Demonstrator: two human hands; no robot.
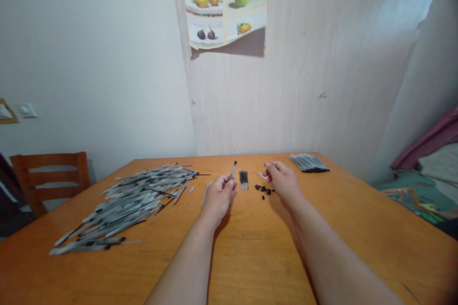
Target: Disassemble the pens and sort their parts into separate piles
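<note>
My left hand (219,196) is closed around a clear pen (233,171), which points up and away with a black tip at its far end. To the right, my right hand (282,180) has its thumb and fingers pinched together. A small whitish translucent piece (262,176) shows at those fingertips; its exact kind is unclear. Several small black plugs (263,190) lie on the table just below my right hand. Between my hands rests a small bundle of black refills (244,177) with pale lower ends.
A large loose heap of clear pens (132,200) covers the left of the wooden table (246,257). At the back right lies a neat row of pens (308,163) with black ends. A wooden chair (53,176) stands at the left, and cloth items (436,171) are piled at the right.
</note>
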